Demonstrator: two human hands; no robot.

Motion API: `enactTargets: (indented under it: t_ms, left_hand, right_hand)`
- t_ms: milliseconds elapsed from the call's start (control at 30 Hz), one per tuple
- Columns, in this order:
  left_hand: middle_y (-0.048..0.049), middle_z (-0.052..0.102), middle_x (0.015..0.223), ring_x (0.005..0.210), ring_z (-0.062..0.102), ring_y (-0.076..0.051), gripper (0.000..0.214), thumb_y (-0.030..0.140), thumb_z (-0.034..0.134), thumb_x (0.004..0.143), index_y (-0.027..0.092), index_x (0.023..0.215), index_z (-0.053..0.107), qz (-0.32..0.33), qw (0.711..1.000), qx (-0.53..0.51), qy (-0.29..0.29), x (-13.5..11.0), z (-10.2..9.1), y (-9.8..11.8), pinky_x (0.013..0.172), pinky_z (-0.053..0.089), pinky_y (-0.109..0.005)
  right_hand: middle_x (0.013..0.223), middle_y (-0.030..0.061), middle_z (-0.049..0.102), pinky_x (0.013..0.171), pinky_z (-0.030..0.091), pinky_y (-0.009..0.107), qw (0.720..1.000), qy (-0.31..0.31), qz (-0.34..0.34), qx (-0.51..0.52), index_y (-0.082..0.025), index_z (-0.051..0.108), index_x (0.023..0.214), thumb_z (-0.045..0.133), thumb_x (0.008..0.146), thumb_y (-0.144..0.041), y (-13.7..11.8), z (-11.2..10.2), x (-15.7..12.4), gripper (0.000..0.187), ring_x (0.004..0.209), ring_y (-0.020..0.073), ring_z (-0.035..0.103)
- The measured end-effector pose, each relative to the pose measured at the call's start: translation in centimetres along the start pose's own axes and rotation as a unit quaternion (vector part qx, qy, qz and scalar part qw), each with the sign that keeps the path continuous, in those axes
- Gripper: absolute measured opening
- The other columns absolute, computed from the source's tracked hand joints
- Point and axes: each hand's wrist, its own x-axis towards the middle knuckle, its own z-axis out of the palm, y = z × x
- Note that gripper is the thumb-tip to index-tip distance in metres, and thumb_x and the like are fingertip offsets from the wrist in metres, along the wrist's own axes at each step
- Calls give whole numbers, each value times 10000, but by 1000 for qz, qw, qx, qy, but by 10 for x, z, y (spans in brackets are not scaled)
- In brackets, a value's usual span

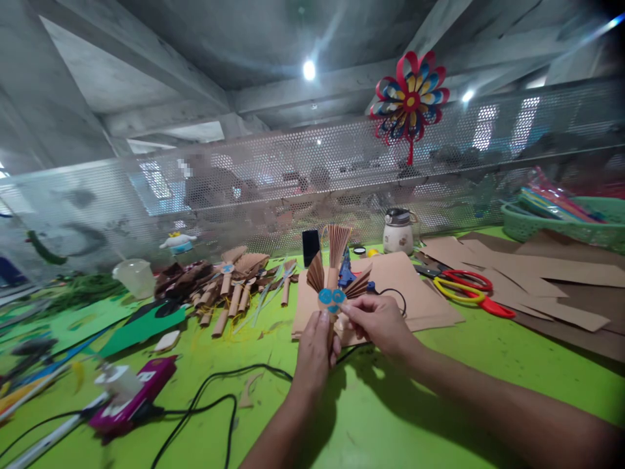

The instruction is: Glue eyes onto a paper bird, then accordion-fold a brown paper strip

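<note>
A brown paper bird with pleated fan tail and wings and two blue round eyes is held upright above the green table. My left hand is wrapped round its lower body from below. My right hand pinches at the blue eye on the right side of the figure. Behind it lie brown paper sheets.
A pile of finished brown paper figures lies at middle left. Red and yellow scissors rest on brown paper at right. A magenta device with black cables sits near left. A white jar, plastic cup, green basket and perforated screen stand behind.
</note>
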Motion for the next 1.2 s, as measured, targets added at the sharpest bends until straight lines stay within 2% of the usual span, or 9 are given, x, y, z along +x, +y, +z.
enactTargets:
  t_ms: [333, 667, 1200]
  left_hand:
    - [60, 441, 446, 331, 299, -54, 434, 624, 430, 818, 196, 762, 460, -1, 1000, -6, 0, -1, 0, 0, 352, 199, -167]
    - [61, 426, 430, 326, 299, -63, 428, 611, 383, 838, 197, 743, 439, 8, 1000, 26, 11, -1, 0, 1, 358, 217, -181]
    - [61, 427, 419, 324, 282, -66, 465, 648, 394, 817, 195, 726, 445, 6, 1000, -1, 15, 0, 1, -2, 361, 201, -188]
  right_hand:
    - [468, -11, 525, 368, 336, 177, 1000, 12, 2, -1, -110, 641, 606, 666, 716, -414, 2, 2, -1, 325, 382, 61, 436]
    - [472, -17, 519, 370, 341, 171, 999, -4, 26, 23, -110, 631, 615, 665, 721, -411, 0, 3, -3, 321, 372, 55, 438]
    - [452, -31, 488, 358, 265, 170, 998, -7, 50, 34, -120, 594, 576, 674, 694, -412, -5, 4, -6, 325, 366, 41, 382]
